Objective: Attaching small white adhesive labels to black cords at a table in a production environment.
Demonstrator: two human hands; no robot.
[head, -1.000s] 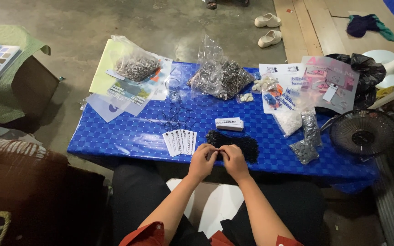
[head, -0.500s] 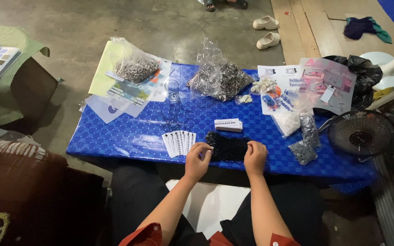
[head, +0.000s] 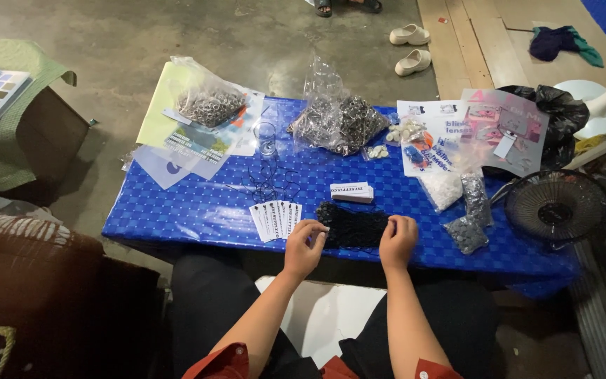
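While both hands, left hand (head: 304,247) and right hand (head: 397,241), pinch the black cord bundle (head: 352,224) ends, I judge it light, limp, tangling easily.

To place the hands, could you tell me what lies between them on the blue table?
In the head view, a dark pile of black cords lies between the left hand and right hand.
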